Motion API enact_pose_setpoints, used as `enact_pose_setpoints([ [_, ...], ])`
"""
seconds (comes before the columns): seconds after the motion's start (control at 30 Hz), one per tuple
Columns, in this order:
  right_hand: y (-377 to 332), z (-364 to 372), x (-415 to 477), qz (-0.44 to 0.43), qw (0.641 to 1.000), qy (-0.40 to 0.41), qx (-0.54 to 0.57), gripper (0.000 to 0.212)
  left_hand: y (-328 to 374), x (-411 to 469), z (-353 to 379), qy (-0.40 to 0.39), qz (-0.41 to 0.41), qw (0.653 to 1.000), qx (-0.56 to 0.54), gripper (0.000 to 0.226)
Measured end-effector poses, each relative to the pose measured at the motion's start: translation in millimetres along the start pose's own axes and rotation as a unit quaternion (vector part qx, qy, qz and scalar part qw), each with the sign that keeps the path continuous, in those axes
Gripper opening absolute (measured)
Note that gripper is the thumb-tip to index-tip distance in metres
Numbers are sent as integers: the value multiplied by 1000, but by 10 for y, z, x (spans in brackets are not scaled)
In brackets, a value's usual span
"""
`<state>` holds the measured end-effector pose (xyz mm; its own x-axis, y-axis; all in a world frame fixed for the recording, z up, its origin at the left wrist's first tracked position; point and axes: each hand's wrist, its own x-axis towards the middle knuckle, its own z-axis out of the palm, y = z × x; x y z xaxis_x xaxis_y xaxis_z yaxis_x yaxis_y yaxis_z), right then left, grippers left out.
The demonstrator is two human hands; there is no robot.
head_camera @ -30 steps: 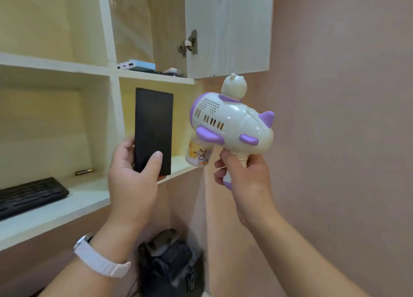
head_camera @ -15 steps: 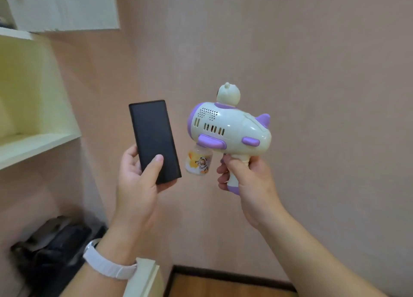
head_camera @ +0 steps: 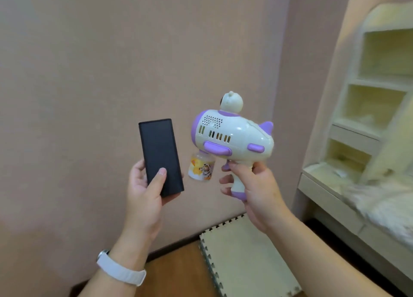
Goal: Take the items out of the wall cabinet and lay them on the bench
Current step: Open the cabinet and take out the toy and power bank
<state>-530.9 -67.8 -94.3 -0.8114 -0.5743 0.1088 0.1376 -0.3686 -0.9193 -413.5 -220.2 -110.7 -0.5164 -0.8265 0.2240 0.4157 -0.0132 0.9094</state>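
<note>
My left hand point(head_camera: 146, 190) grips a flat black rectangular power bank point(head_camera: 159, 156), held upright with my thumb across its lower face. My right hand point(head_camera: 254, 189) is wrapped round the handle of a white and purple toy bubble gun point(head_camera: 232, 133). The toy has a small bear figure on top and a little bottle with a cartoon label point(head_camera: 201, 168) hanging under its muzzle. Both items are held in the air in front of a plain pink wall. The wall cabinet is out of view.
A cream shelving unit point(head_camera: 377, 91) with several open compartments stands at the right, with a low cream ledge and a fluffy white cover point(head_camera: 384, 205) in front of it. A beige foam puzzle mat point(head_camera: 245, 256) lies on the wooden floor below my hands.
The view has swung right, away from the cabinet and shelves with the keyboard, to the pink wall and the shelving unit at the right. Both hands still hold the same items.
</note>
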Motion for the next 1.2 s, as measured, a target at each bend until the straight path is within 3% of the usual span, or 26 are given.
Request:
enact_pose_setpoints([
  [0.13, -252, -711, -81, -9, 998, 63, -8, 32, -298, -98, 736, -70, -46, 996, -29, 36],
  [0.4, -493, -1725, -117, -40, 973, 225, -7, 7, -914, -57, 1919, -209, -122, 970, -39, 30],
  [0.57, -510, -2218, 58, -47, 943, 328, -29, 8, -1471, 163, 2545, -282, -179, 942, -39, 34],
  [0.8, -475, -2737, 197, -49, 890, 451, -42, 26, -2166, 337, 3324, -381, -238, 893, -43, 37],
  [0.97, -473, -3036, 63, -52, 853, 516, -48, 14, -2482, 144, 3823, -442, -265, 856, -40, 30],
  [1.2, -626, -3741, -191, -74, 816, 573, -13, 16, -2748, -380, 4572, -509, -281, 813, -21, 29],
])
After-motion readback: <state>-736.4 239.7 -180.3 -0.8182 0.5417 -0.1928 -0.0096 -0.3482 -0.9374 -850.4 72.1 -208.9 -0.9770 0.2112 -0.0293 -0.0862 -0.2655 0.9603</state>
